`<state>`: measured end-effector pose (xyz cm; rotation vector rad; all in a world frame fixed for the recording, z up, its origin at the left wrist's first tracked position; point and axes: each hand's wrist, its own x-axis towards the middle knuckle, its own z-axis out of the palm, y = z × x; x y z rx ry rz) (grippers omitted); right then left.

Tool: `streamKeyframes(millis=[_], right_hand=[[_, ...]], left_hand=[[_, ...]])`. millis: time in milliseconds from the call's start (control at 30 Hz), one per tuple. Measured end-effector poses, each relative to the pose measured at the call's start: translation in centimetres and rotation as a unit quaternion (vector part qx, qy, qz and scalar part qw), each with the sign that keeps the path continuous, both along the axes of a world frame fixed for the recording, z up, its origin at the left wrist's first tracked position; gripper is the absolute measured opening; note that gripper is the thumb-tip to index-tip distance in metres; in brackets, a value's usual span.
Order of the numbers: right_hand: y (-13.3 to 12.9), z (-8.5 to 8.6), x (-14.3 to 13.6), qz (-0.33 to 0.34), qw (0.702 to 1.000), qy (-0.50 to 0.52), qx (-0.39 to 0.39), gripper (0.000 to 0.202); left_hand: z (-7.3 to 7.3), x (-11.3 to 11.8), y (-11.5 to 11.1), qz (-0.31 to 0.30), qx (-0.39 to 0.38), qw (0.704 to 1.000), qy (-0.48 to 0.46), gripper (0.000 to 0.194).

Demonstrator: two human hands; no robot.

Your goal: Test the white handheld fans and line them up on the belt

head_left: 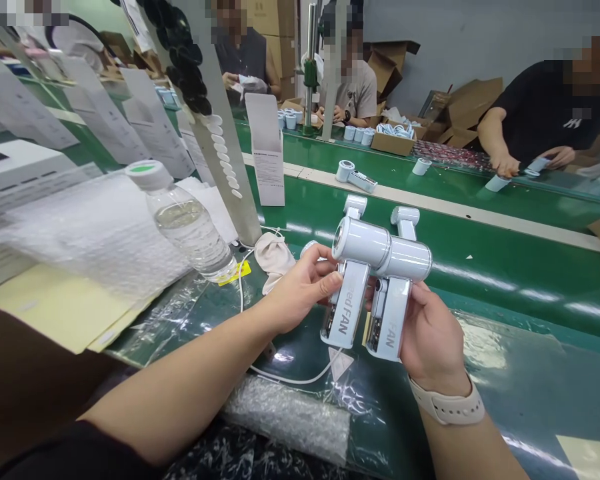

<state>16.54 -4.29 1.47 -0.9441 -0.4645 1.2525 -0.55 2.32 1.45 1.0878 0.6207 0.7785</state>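
Note:
Two light-blue handheld fans are held up side by side over the workbench, their round heads touching and their handles pointing down. My left hand [305,287] grips the left fan [353,293], thumb on the front near the top of its handle. Around the right fan [395,313] my right hand [433,333] is closed from the right side, most of its fingers hidden behind. Grey "FAN" lettering shows on both handles, and dark inner parts are visible along their left sides. Two more fans, one of them a light-blue fan [406,220], lie just beyond on the green surface.
A water bottle [185,227] stands left beside a metal post [230,147] and a crumpled cloth [274,257]. A white cable [300,382] and bubble wrap [290,420] lie in front. Past the green conveyor [480,247], co-workers handle fan parts near cardboard boxes.

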Motion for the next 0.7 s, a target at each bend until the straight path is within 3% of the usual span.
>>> streamKeyframes(millis=[133, 233, 333, 400, 500, 633, 700], right_hand=[[-0.1, -0.6, 0.1, -0.005, 1.000, -0.031, 0.003, 0.023], [-0.4, -0.9, 0.2, -0.018, 0.992, -0.119, 0.020, 0.030], [-1.1, -0.4, 0.4, 0.000, 0.968, -0.240, 0.075, 0.052], [-1.6, 0.3, 0.6, 0.021, 0.950, -0.286, 0.124, 0.061], [-2.1, 1.1, 0.6, 0.035, 0.934, -0.310, 0.175, 0.053], [-1.7, 0.3, 0.6, 0.048, 0.938, -0.293, 0.178, 0.050], [-1.7, -0.3, 1.1, 0.013, 0.936, -0.325, 0.137, 0.056]], left_hand=[[0.2, -0.1, 0.0, -0.012, 0.029, 0.999, 0.007, 0.048], [0.5, -0.4, -0.1, -0.006, 0.103, 0.993, 0.051, 0.038], [0.7, -0.8, -0.1, 0.025, 0.248, 0.963, 0.106, 0.044], [0.6, -1.0, 0.1, 0.014, 0.321, 0.943, 0.087, 0.046], [0.4, -1.1, 0.6, -0.004, 0.390, 0.919, 0.052, 0.035], [0.3, -1.0, 0.8, 0.023, 0.475, 0.875, 0.092, 0.021], [0.6, -1.3, 0.6, 0.060, 0.479, 0.868, 0.119, 0.020]])
